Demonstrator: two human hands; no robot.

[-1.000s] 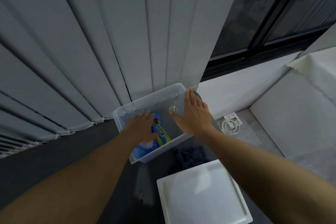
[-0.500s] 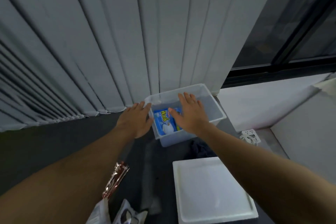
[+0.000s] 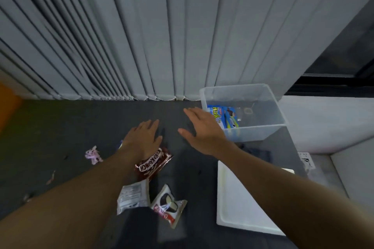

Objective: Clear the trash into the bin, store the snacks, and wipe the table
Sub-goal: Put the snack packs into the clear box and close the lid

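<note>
- Hands are both hovering palm down: the left hand (image 3: 144,137) and the right hand (image 3: 202,130) are showing straight, loosely spread fingers and gripping nothing.
- Dark table (image 3: 60,127) is lying beneath both.
- Koko Krunch packet (image 3: 153,164) is lying just under the left wrist, with a white packet (image 3: 132,196) and a cake wrapper (image 3: 169,206) lying nearer the person.
- Clear box (image 3: 263,127) is sitting just right of the right hand, holding blue snack packs (image 3: 219,116).
- White lid (image 3: 242,208) is lying under the right forearm.

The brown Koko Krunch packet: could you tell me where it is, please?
Head view, centre: the brown Koko Krunch packet lies on the dark table by the left hand, beyond a white wrapper.
</note>
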